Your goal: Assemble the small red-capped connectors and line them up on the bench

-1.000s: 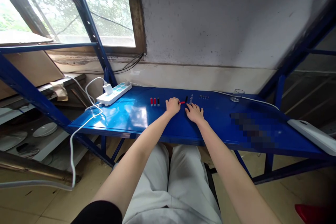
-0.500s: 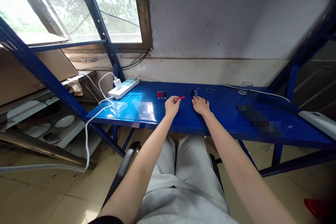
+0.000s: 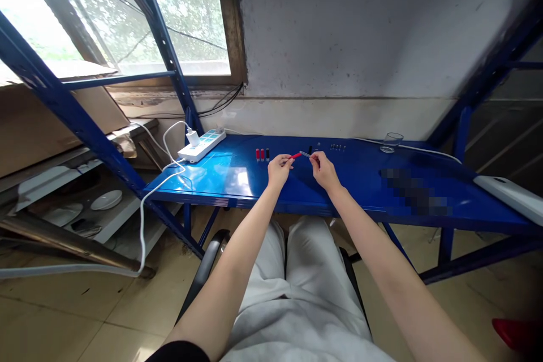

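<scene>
My left hand (image 3: 278, 167) is closed in a pinch on a small red piece (image 3: 294, 155), held just above the blue shelf (image 3: 220, 181). My right hand (image 3: 323, 169) is closed in a pinch on a thin clear rod (image 3: 305, 154) whose tip points at the red piece. The two tips almost meet between my hands. On the shelf behind my left hand stand three small pieces, two red and one black (image 3: 262, 154). A small black piece (image 3: 310, 150) and a row of tiny dark parts (image 3: 337, 147) lie behind my right hand.
A white power strip (image 3: 202, 145) with a plugged charger and white cable lies at the shelf's left end. A clear glass (image 3: 391, 142) stands at the back right, a white object (image 3: 509, 193) at the far right. Blue rack posts (image 3: 63, 107) rise on both sides.
My right hand has lifted off the shelf and picked up the thin clear rod, bringing it toward the red piece. My left hand still holds the red piece, slightly raised.
</scene>
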Motion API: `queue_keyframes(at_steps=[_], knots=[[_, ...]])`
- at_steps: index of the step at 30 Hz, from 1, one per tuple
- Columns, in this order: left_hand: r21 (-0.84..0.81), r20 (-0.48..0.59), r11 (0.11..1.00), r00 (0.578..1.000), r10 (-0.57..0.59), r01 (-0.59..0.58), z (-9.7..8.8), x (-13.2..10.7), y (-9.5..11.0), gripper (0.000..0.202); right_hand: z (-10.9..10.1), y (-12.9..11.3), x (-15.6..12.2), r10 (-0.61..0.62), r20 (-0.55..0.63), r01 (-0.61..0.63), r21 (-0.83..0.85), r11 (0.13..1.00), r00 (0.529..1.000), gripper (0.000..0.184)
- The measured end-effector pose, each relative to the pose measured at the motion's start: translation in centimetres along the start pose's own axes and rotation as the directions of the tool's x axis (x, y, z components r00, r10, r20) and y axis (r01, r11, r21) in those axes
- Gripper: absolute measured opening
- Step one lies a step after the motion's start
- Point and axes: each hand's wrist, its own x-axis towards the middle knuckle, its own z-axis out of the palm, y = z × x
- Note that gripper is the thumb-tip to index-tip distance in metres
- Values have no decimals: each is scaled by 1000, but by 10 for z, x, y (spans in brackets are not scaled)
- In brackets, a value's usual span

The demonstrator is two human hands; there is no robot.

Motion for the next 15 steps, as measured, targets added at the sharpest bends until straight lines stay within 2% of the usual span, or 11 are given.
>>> queue_keyframes(at_steps=[5, 11, 15], knots=[[-14, -12, 1000, 1000, -4, 4, 0, 1, -2, 18, 1, -1, -1, -54, 25, 54, 4, 999, 998, 28], [-14, -91, 999, 995, -48, 47, -3, 2, -3, 13, 2, 2, 0, -98, -31, 97, -31, 995, 995, 25], [-14, -95, 999, 994, -49, 48, -3, 2, -2, 12, 2, 0, 0, -113, 48, 116, -49, 992, 992, 25]])
